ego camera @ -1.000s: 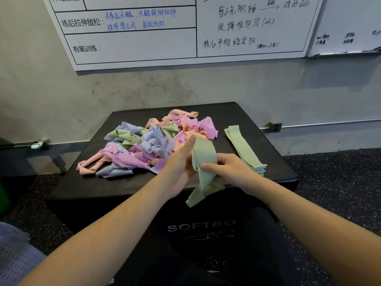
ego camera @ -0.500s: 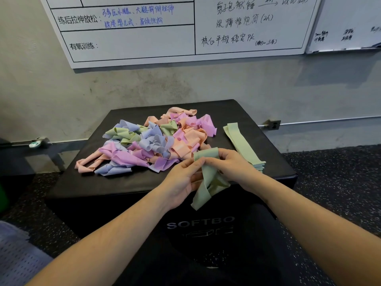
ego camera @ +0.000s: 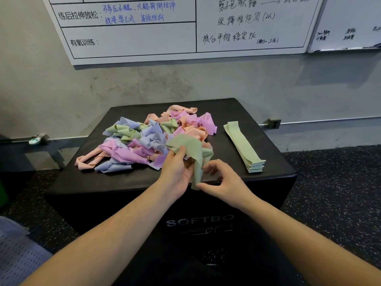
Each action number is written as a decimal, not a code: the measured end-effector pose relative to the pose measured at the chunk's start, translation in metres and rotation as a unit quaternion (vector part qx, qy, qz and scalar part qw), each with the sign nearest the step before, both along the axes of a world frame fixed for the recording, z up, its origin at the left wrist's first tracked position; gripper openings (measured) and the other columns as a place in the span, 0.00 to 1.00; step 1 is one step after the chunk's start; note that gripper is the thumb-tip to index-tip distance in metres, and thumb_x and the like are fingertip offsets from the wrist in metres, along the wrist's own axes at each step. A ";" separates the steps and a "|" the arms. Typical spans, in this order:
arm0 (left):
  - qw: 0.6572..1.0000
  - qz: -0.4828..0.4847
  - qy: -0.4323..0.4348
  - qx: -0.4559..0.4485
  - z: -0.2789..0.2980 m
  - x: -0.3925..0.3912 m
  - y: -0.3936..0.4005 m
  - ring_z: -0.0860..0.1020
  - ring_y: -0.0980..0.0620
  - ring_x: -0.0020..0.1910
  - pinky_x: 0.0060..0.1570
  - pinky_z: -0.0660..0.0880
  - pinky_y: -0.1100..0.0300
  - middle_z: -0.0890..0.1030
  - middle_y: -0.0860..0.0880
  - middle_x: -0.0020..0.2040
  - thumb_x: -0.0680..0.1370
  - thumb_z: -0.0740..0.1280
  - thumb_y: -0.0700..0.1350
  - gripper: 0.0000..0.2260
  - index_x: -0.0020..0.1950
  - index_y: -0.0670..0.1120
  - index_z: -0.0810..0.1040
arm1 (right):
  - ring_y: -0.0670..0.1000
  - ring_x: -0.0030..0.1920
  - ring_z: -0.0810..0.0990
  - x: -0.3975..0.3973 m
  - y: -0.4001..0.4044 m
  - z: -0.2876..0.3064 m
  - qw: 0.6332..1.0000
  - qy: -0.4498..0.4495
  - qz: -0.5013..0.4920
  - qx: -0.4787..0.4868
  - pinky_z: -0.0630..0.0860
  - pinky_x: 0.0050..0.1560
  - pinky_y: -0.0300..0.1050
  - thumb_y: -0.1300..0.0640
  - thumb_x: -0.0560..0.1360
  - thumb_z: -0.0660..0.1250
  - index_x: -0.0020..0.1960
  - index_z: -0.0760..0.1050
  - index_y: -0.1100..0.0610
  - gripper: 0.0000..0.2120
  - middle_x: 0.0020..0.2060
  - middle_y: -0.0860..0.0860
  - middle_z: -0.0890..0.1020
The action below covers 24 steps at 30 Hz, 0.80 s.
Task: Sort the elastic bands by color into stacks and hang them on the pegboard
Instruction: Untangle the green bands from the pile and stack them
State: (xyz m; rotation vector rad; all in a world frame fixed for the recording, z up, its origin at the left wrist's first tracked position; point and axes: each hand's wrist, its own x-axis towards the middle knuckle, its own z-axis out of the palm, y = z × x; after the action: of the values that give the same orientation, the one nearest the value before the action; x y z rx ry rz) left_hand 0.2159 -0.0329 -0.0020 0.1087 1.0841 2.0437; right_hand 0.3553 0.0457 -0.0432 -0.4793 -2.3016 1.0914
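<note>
Your left hand (ego camera: 175,172) pinches a crumpled pale green elastic band (ego camera: 190,150) just above the front edge of the black padded box (ego camera: 127,178), thumb on top and fingers beneath. Your right hand (ego camera: 223,182) is loosely curled, and its thumb and forefinger close on the band's hanging lower tail. Half a second ago both hands were bunched together on the band; now they have drawn apart, and the band has opened out, its upper part fanning over the near side of the heap. I take that to mean you are mid-way through straightening it so it will lie flat. The neat stack of flat green bands (ego camera: 243,145) lies on the box to the right of your hands, well apart from them, and this band belongs there. The jumbled pile of purple, blue, peach and green bands (ego camera: 144,141) sits on the box behind your left hand, so sorting looks barely begun. No pegboard shows.
</note>
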 end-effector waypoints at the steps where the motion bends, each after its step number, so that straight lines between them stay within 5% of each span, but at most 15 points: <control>1: 1.000 0.006 -0.009 0.003 0.000 -0.001 0.001 0.82 0.42 0.54 0.48 0.82 0.47 0.82 0.40 0.56 0.86 0.58 0.42 0.11 0.68 0.44 0.73 | 0.43 0.57 0.76 -0.001 0.001 -0.004 1.000 -0.003 -0.001 -0.014 0.72 0.57 0.38 0.42 0.67 0.76 0.57 0.71 0.38 0.22 0.52 0.38 0.77; 4: 1.000 0.010 -0.013 -0.009 0.002 0.001 0.001 0.82 0.44 0.53 0.45 0.83 0.49 0.81 0.39 0.57 0.86 0.58 0.41 0.12 0.69 0.43 0.72 | 0.42 0.59 0.75 -0.003 0.002 -0.005 1.000 -0.009 -0.009 -0.012 0.73 0.59 0.39 0.51 0.69 0.80 0.57 0.70 0.38 0.25 0.55 0.39 0.76; 8: 0.997 0.015 0.057 -0.056 -0.004 0.002 0.000 0.82 0.47 0.52 0.47 0.81 0.53 0.82 0.41 0.58 0.86 0.59 0.43 0.08 0.64 0.45 0.73 | 0.48 0.53 0.76 -0.004 0.002 -0.005 0.995 0.048 -0.029 0.078 0.71 0.55 0.39 0.56 0.68 0.79 0.42 0.72 0.48 0.15 0.48 0.41 0.76; 13: 0.991 0.012 0.114 -0.062 -0.013 -0.001 -0.006 0.84 0.45 0.57 0.59 0.79 0.43 0.83 0.44 0.61 0.87 0.55 0.43 0.12 0.68 0.48 0.73 | 0.44 0.36 0.70 0.004 0.001 0.002 0.992 0.080 -0.095 -0.014 0.67 0.38 0.36 0.66 0.69 0.73 0.37 0.69 0.54 0.14 0.36 0.50 0.74; 17: 0.988 0.009 0.140 -0.065 -0.014 0.004 -0.007 0.85 0.46 0.53 0.51 0.83 0.48 0.83 0.43 0.58 0.88 0.54 0.43 0.09 0.65 0.47 0.71 | 0.44 0.35 0.66 0.005 0.008 0.005 0.977 0.135 -0.164 -0.011 0.64 0.37 0.37 0.69 0.70 0.71 0.36 0.65 0.51 0.19 0.36 0.50 0.69; 21: 0.973 0.029 0.194 -0.118 -0.021 0.007 -0.003 0.82 0.49 0.45 0.38 0.79 0.56 0.81 0.44 0.56 0.87 0.55 0.44 0.07 0.62 0.51 0.70 | 0.45 0.34 0.64 0.003 0.010 0.005 0.970 0.147 -0.182 -0.063 0.64 0.35 0.39 0.67 0.74 0.67 0.40 0.66 0.57 0.12 0.35 0.49 0.67; 24: 0.949 0.031 0.274 -0.156 -0.020 0.006 -0.003 0.78 0.50 0.57 0.55 0.78 0.54 0.77 0.48 0.62 0.87 0.55 0.46 0.12 0.70 0.51 0.69 | 0.46 0.35 0.66 0.001 0.009 0.006 0.964 0.140 -0.162 -0.158 0.65 0.35 0.40 0.66 0.77 0.65 0.42 0.65 0.56 0.11 0.36 0.52 0.68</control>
State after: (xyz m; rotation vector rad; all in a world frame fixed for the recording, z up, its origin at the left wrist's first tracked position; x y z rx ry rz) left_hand 0.2218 -0.0361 -0.0220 0.5085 1.7580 1.9118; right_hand 0.3561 0.0543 -0.0368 -0.7431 -1.7367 1.2709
